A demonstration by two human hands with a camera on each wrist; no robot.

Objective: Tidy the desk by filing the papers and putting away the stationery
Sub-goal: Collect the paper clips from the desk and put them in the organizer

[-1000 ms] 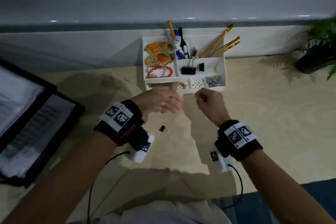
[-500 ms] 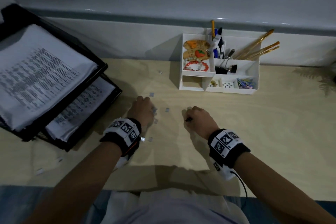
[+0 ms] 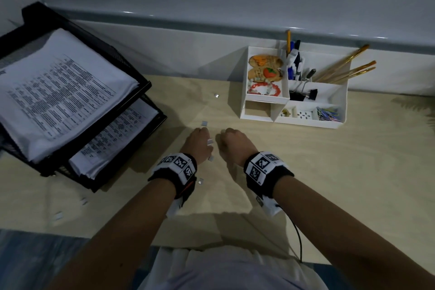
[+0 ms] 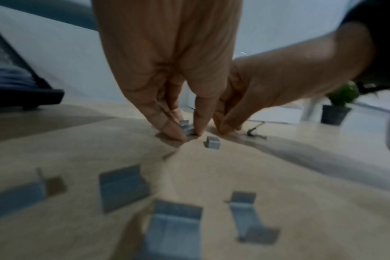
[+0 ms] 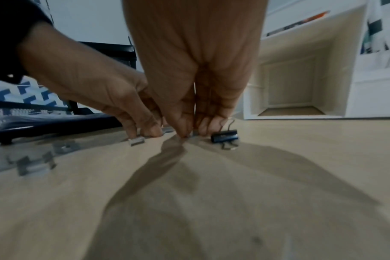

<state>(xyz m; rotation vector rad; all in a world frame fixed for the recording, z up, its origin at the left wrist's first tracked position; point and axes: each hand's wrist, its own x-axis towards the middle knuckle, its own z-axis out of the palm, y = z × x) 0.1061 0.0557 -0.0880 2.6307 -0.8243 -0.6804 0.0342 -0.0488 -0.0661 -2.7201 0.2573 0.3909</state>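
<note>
Small grey staple strips lie scattered on the wooden desk [image 3: 306,172], one of them [image 3: 204,123] just beyond my hands. My left hand [image 4: 187,132] pinches a staple strip [image 4: 186,127] between thumb and forefinger against the desk. Another strip [image 4: 212,142] lies loose just in front of it. My right hand [image 5: 188,135] is close beside the left, its fingertips pressed together on a small grey strip [image 5: 195,133] on the desk. A black binder clip [image 5: 224,138] lies right next to the right fingers. In the head view both hands [image 3: 203,130] [image 3: 222,135] are knuckles-up, hiding what they pinch.
A white desk organizer [image 3: 306,122] with pens, brushes, clips and trinkets stands at the back right. A black two-tier mesh tray [image 3: 146,85] full of printed papers stands at the left. More staple strips [image 3: 200,180] [image 3: 58,215] lie near the front edge.
Both hands came down from near the organizer to the desk. My right hand has moved left beside the left hand, and the black clip it held now lies on the desk.
</note>
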